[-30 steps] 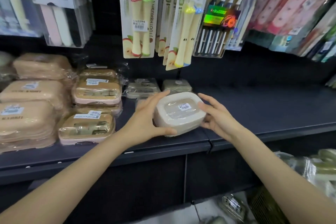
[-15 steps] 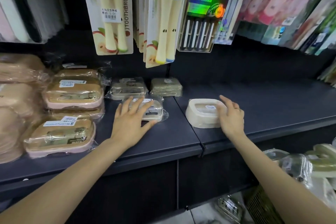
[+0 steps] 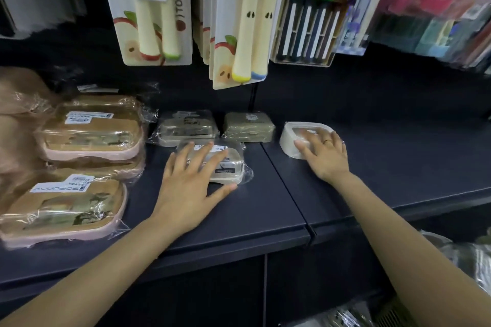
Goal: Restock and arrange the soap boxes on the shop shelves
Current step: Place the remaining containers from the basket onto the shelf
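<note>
white soap box: on shelf, right of seam; 1 s ago held up in both hands, now set down
right hand: fingers flat over it, pushing back
wrapped soap box: front of 2 olive boxes
left hand: flat on it, nothing gripped
meaning: placing done, aligning rows left

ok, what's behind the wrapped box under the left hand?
Directly behind the wrapped box under the left hand sits another wrapped soap box, with a green one beside it. Behind those, only the dark shelf back shows. The fingers cover part of the front box's lid.
</note>
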